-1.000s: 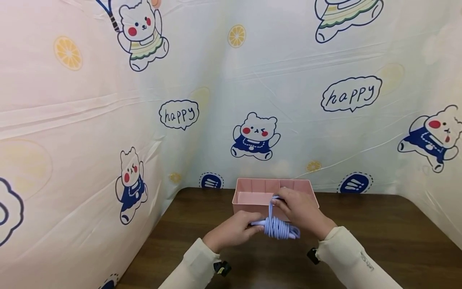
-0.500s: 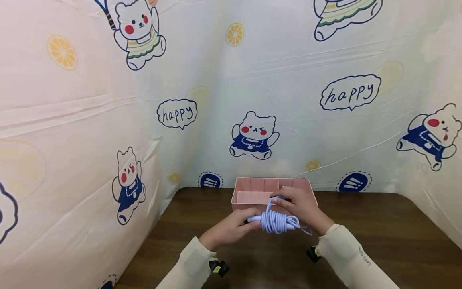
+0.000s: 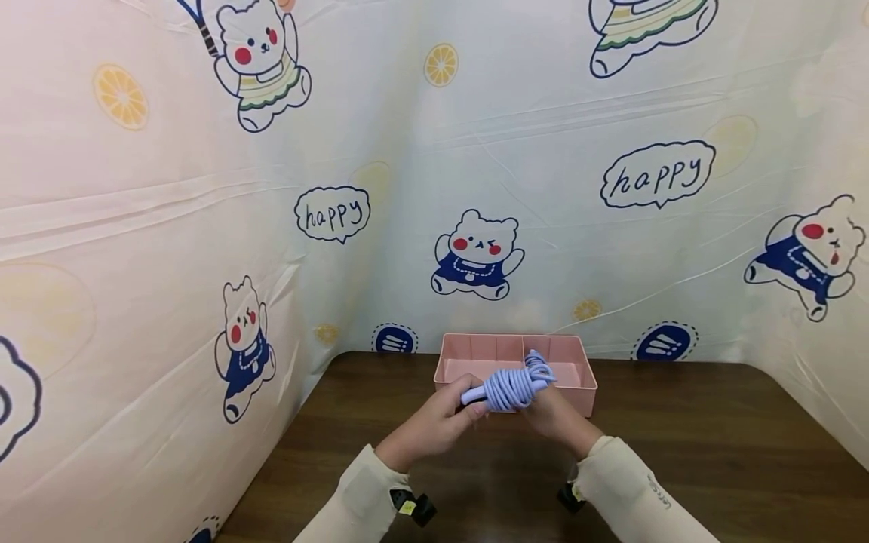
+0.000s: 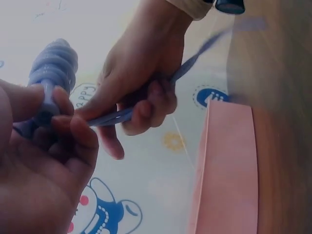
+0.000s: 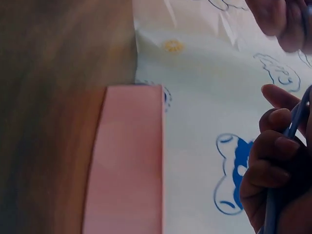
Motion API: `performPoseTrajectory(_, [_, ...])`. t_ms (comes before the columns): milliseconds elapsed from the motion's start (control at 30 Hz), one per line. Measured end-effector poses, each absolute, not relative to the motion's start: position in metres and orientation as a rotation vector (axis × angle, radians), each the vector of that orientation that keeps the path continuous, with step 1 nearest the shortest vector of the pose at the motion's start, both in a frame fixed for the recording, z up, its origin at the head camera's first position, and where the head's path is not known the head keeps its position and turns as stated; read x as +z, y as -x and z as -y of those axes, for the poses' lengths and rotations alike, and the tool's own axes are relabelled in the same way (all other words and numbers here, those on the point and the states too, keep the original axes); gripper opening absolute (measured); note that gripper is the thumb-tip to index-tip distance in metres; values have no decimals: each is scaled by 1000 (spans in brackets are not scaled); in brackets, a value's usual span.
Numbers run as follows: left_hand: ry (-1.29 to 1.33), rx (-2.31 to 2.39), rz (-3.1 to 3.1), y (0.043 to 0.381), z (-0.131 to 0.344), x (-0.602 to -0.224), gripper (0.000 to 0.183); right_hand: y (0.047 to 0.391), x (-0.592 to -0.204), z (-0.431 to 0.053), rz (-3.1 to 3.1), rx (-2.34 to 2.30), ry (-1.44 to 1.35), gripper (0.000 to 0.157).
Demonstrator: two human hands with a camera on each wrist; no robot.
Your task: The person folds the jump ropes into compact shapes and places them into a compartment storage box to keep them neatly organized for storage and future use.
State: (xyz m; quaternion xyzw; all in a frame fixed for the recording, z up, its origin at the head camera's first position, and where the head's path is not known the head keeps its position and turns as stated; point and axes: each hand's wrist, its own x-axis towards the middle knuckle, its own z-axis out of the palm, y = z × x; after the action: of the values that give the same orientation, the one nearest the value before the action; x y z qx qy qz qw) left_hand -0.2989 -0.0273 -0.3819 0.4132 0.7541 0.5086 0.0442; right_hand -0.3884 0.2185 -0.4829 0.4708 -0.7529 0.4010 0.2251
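Observation:
A lavender jump rope [image 3: 511, 390] is held up in front of the pink box, its cord wound in several turns round its handles. My left hand [image 3: 440, 421] pinches the handle end [image 3: 473, 394] at the left of the bundle. Behind and below the bundle is my right hand [image 3: 551, 415], its fingers mostly hidden in the head view. In the left wrist view, my right hand [image 4: 141, 68] curls round a strand of cord [image 4: 114, 118] that runs toward my left fingers; a loose tail [image 4: 202, 48] trails beyond it. The right wrist view shows these curled fingers [image 5: 273, 146] on the cord.
The pink box [image 3: 585, 400], with a divider inside, stands on the dark wooden table [image 3: 679, 437] near its back edge, just beyond my hands. A patterned cloth [image 3: 407, 188] hangs round the back and sides.
My right hand has come down from above the bundle to behind and beneath it, carrying the cord. The bundle has risen slightly and tilts up at its right end.

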Motion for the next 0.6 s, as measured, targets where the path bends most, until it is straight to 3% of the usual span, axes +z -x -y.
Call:
performPoseTrajectory(67, [-1233,1573,-2361,299,28,-382,12,370,-470,-208,2101,1297,-1261,10])
performPoseTrajectory(100, [-1219,1579,-2392,299,28,-382,12,352,-456,-202,2154,1128,-1160,11])
performPoseTrajectory(233, [-1168,1605,-2496,300,27,-383,11,318,-428,-183,2289,1236,-983,8])
performPoseTrajectory(333, [-1123,1624,-2551,302,26,-384,12,310,-425,-177,2423,1303,-871,14])
performPoseTrajectory(433, [-1057,1665,-2583,304,27,-383,15,307,-425,-173,2496,1331,-883,25])
performPoseTrajectory(600, [-987,1712,-2590,308,29,-382,20,301,-425,-169,2512,1250,-974,29])
